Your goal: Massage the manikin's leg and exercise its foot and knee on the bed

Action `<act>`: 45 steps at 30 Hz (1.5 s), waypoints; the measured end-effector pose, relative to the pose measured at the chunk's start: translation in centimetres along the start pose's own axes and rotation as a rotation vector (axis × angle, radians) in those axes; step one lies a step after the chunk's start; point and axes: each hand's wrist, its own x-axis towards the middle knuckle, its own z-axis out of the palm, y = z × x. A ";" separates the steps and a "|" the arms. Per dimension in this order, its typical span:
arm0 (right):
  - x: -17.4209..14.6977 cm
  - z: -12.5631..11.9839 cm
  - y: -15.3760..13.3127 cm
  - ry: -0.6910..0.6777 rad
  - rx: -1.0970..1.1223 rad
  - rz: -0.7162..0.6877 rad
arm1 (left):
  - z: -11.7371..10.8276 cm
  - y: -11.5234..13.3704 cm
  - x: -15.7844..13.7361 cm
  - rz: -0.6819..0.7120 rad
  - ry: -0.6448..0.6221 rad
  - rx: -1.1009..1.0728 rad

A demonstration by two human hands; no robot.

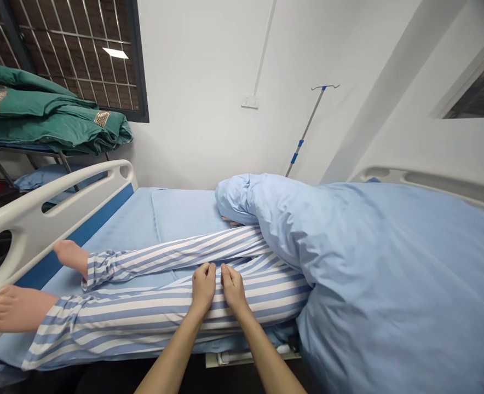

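Note:
Side by side over the near thigh of a figure in blue-and-white striped trousers (pixel 143 314), my left hand (pixel 203 285) and my right hand (pixel 232 287) are both closed, thumbs uppermost, with a small gap between them. Their curled fingers hide whatever is inside, if anything; I cannot tell whether they grip the trouser cloth. The figure lies on its back with legs stretched to the left. Its bare, smooth feet (pixel 20 308) look like a manikin's. A light blue quilt (pixel 349 246) covers the upper body, and fingertips of the figure's far hand (pixel 230 221) show under its edge.
A white bed end panel (pixel 32 219) rises beyond the feet, with another headboard (pixel 431 183) at right. Folded green quilts (pixel 57 117) lie on a rack by the barred window. A drip pole (pixel 307 128) stands behind the bed. Pale blue sheet (pixel 184 210) covers the mattress.

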 end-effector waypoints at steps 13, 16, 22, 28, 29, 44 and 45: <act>0.0 -0.2 0.2 0.033 0.073 0.002 | 2.2 -1.5 -1.4 0.064 0.010 0.132; 0.2 -0.2 0.1 0.008 0.059 0.011 | 2.0 -1.3 -1.4 0.056 -0.005 0.144; 0.9 -1.9 -2.0 -0.067 -0.085 -0.053 | 2.0 -0.9 -1.5 0.061 -0.010 0.215; 0.7 -3.3 -1.8 -0.041 -0.143 -0.083 | 2.1 -0.8 -1.6 0.078 0.009 0.231; 0.5 -3.3 -1.3 -0.039 -0.172 -0.086 | 2.1 -0.8 -1.7 0.078 0.007 0.228; -0.2 -3.4 0.3 0.051 -0.106 -0.073 | 2.7 0.7 -1.1 0.039 -0.041 0.133; -0.1 -3.4 0.4 0.051 -0.087 -0.069 | 2.9 1.1 -1.0 0.028 -0.045 0.085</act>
